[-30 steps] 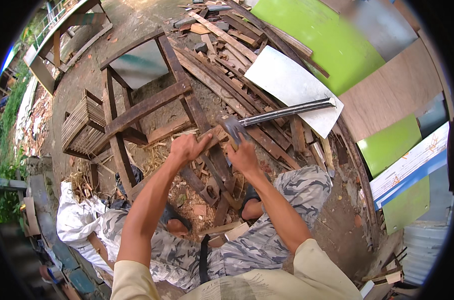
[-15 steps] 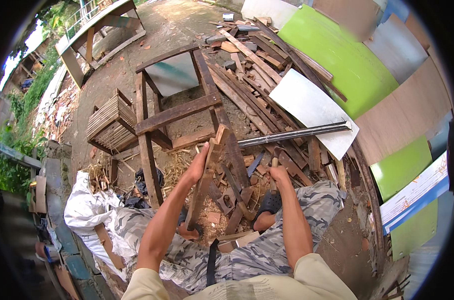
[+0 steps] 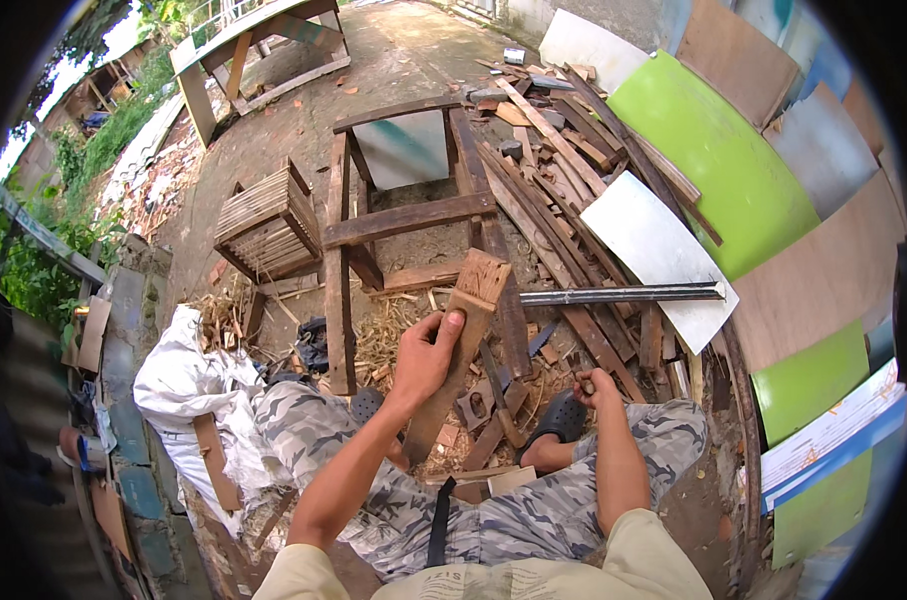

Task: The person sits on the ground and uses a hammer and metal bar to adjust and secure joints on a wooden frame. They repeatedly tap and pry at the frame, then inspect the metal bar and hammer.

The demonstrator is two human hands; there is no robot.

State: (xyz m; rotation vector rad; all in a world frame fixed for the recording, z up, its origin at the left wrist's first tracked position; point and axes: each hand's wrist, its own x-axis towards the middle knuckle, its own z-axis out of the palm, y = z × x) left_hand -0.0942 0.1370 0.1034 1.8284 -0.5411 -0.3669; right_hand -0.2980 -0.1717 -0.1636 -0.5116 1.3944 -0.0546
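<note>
Wood [image 3: 456, 378] slants away and rightward, clasped near its upper end by the left hand [image 3: 424, 360] — the nearer; right hand [image 3: 598, 388] curled, apart rightward — whether empty, I cannot tell.

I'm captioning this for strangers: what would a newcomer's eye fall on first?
Probably the large, bright lime-green sheet at upper right, beside the heap of brown wooden strips. Next, near the centre, the left hand grips a long brown wooden board. Just beyond it is a dark-brown rectangular wooden frame, with a slatted wooden box-like piece to its left.
</note>
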